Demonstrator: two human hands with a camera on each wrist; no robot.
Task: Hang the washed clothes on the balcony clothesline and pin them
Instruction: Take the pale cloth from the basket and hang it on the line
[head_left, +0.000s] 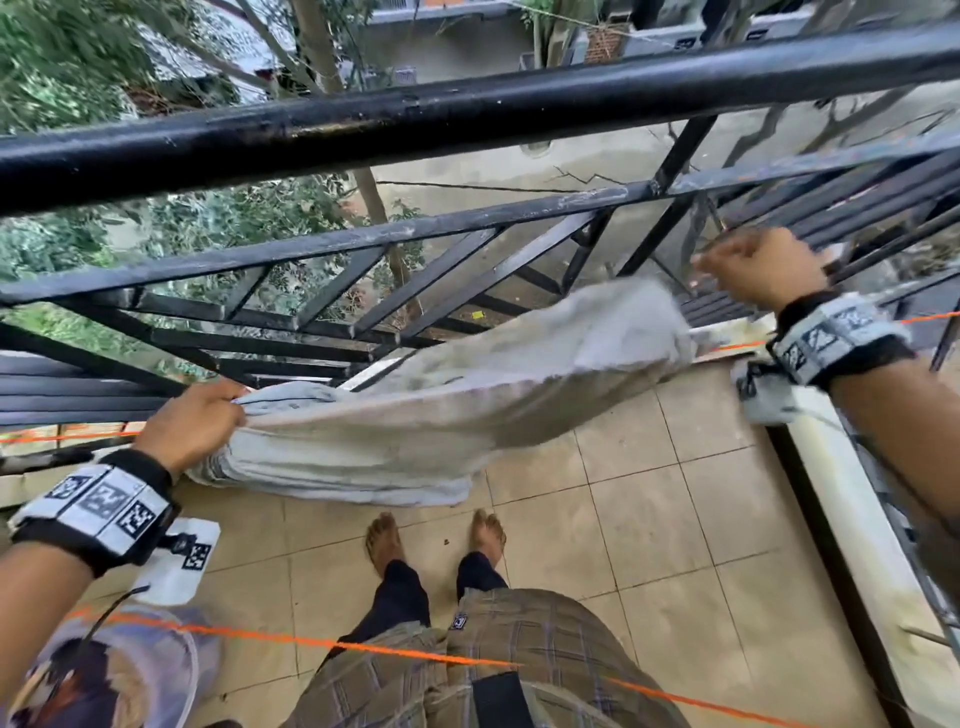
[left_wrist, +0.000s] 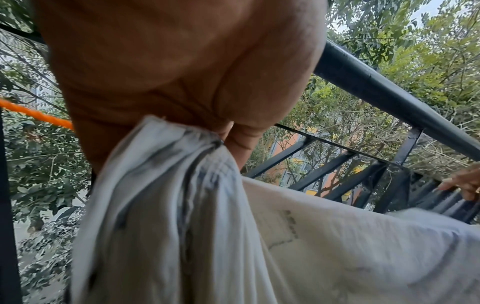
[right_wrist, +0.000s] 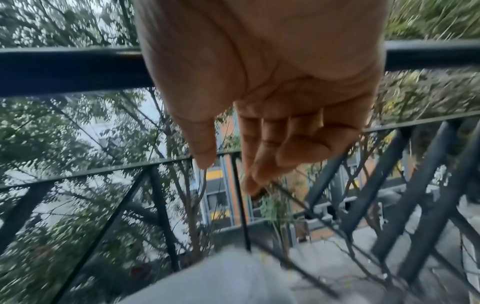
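Note:
A pale grey-white cloth (head_left: 467, 395) stretches along the far orange clothesline (head_left: 737, 346), its lower edge hanging over the tiled floor. My left hand (head_left: 218, 410) grips the bunched left end of the cloth (left_wrist: 168, 185), with the hand (left_wrist: 223, 131) right beside the orange line (left_wrist: 33, 115). My right hand (head_left: 727, 260) hovers, blurred, just above and past the cloth's right end. In the right wrist view this hand (right_wrist: 228, 174) has its thumb and loosely bent fingers apart and holds nothing, with the cloth (right_wrist: 233, 277) below it. No pins are in view.
The black balcony railing (head_left: 467, 119) with slanted bars runs close behind the line, with trees and a drop beyond. A second orange line (head_left: 249, 635) crosses near my body and carries a plaid garment (head_left: 545, 639). A white ledge (head_left: 841, 467) borders the right side.

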